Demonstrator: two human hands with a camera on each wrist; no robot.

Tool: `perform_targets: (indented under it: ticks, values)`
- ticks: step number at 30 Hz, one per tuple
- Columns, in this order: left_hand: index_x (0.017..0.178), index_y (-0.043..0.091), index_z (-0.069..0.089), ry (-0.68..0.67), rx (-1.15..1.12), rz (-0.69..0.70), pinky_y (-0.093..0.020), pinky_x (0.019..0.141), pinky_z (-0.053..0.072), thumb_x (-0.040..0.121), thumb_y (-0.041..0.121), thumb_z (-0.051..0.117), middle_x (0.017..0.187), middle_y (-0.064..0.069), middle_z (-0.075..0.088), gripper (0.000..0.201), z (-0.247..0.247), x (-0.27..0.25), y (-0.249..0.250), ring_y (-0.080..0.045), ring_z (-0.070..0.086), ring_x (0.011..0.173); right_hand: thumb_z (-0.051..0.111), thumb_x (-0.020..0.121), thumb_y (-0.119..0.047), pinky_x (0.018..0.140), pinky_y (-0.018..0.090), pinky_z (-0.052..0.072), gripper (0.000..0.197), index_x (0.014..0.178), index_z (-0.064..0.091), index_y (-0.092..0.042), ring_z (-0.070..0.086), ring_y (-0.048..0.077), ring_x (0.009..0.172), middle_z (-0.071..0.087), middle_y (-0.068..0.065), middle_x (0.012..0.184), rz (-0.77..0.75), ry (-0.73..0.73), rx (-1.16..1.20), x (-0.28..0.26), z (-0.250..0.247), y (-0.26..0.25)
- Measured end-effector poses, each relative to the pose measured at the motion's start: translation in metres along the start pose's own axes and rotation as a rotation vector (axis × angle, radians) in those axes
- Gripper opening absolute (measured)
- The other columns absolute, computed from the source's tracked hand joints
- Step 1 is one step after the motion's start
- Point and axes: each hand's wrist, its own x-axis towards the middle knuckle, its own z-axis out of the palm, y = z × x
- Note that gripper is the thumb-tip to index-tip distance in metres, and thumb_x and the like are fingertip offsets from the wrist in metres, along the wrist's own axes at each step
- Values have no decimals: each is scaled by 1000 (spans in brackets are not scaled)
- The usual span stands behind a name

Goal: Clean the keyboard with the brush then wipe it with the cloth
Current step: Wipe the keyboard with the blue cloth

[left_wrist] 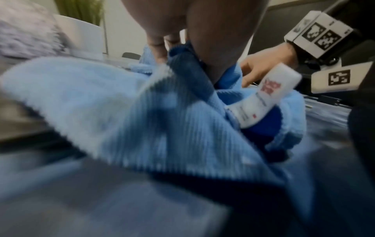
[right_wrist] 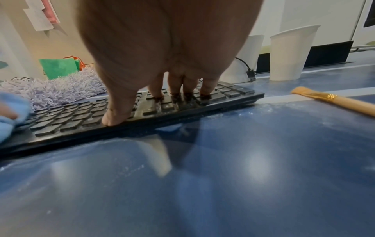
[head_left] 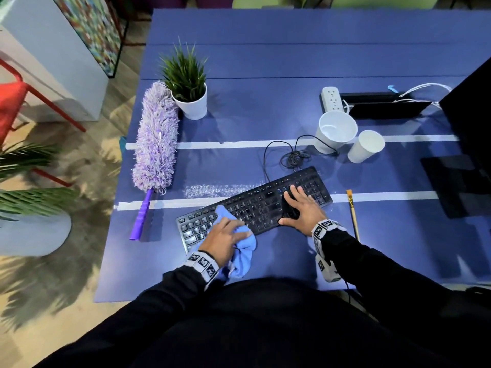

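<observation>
Cloth (head_left: 240, 251) is sitting nearest, bunched under the left hand (head_left: 221, 241), which is gripping it with curled fingers and pressing it onto the left end of the keyboard (head_left: 255, 205). Its tail is trailing off the front edge onto the surface (head_left: 265, 107). Left wrist view is blurred, so probably mid-stroke; a white tag is sticking out of the folds.

Right hand (head_left: 301, 207) is lying flat, fingers straight, on the right-centre keys, holding nothing, with thumb at the front edge. Judging it's bracing the board.

Brush (head_left: 352, 211) is lying on the surface just right of the keyboard, apart from both hands, so I'm reading the brushing as done and the wiping as the step in hand.

Doing it well:
- Keyboard is sitting at an angle to the front edge, so strokes should be running along the key rows, left end towards right.
- Pressure should be staying light, since keys depress and the cloth could snag on caps.
- Tail wants folding under the palm so it isn't dragging the white specks on the surface back onto the keys.
- Right hand is covering a patch, so it needs shifting before the cloth gets there, bracing on a frame edge instead.
- White residue is showing between the keys near the right fingertips (right_wrist: 207, 94), so that area needs a pass.

Cable (head_left: 292, 155) is coiled behind the keyboard, out of the stroke path.
</observation>
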Motion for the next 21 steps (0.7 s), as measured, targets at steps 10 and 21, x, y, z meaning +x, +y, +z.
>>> perform_targets:
  ticks: [10,21]
  values:
    - [107,27,74,69,-155,-221,-35,80,52,50,-28,58,116,2,49,81,-25,-113,-83,-11,44,107,65,85,-55,122,33,-3,87,155,22,-24,-7,14,152,-2,-3,165,-25,9,24,1,2,5]
    - [101,19,76,-24,-33,-32,-46,87,53,76,14,49,108,-13,66,37,-12,-22,-15,-34,58,99,63,87,-55,120,32,-5,88,156,19,-24,-8,15,151,-5,-2,165,-13,-6,-8,1,3,2]
